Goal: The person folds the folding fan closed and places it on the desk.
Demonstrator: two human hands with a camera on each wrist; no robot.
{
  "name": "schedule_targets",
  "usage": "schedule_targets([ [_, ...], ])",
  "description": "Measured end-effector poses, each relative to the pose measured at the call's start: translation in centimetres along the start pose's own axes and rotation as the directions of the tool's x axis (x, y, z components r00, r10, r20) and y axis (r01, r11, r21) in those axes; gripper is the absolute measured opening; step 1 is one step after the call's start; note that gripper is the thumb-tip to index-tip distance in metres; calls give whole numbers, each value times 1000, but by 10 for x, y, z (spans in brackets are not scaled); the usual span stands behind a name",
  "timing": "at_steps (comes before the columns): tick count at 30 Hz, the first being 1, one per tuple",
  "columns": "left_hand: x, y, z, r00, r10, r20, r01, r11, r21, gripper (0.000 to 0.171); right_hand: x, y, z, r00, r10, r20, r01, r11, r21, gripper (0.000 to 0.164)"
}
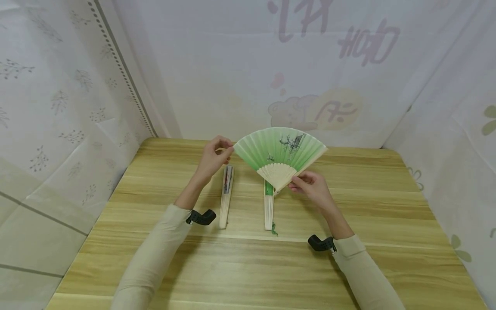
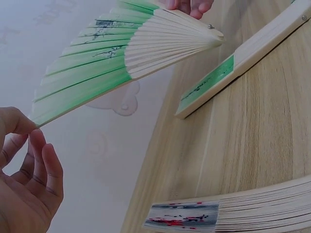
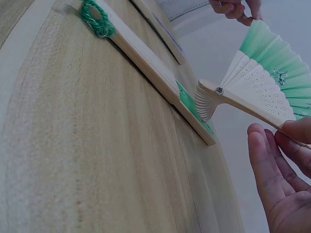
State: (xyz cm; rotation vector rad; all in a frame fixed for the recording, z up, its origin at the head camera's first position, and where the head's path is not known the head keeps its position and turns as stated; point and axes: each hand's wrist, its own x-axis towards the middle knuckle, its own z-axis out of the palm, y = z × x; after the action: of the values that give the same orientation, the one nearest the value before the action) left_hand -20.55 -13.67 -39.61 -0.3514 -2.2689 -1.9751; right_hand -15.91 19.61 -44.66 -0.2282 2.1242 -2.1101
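A green folding fan point(image 1: 267, 146) with pale pierced ribs and a dark blossom print is spread wide above the table. My left hand point(image 1: 215, 157) pinches its left outer corner between thumb and fingertip, as the left wrist view shows at the leaf's tip. On the other side, my right hand point(image 1: 313, 188) pinches the right guard stick, between the pivot and the leaf. In the right wrist view the metal pivot point(image 3: 219, 91) shows at the narrow end. Below the spread fan lies a closed green fan point(image 1: 269, 211) with a green tassel point(image 3: 98, 20), its top partly hidden in the head view.
Left of the closed green fan lies another closed fan point(image 1: 226, 198) with a grey and red printed leaf. Both rest on the wood-grain table point(image 1: 240, 275). A printed cloth point(image 1: 217, 69) hangs behind the table, with more cloth at both sides.
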Motion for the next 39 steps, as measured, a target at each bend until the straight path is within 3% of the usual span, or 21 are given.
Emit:
schedule_targets([
  [12,3,0,4,1000,21,20,-21,1000,2,13,0,-2,1,1000,-11,29,11,1000,-25,23],
  [27,10,13,13,999,26,39,-27,999,28,10,0,-8,5,998,-14,61,18,998,-64,18],
  [39,13,21,21,997,57,59,-57,998,-2,11,-1,-10,8,997,-28,73,35,994,-102,17],
])
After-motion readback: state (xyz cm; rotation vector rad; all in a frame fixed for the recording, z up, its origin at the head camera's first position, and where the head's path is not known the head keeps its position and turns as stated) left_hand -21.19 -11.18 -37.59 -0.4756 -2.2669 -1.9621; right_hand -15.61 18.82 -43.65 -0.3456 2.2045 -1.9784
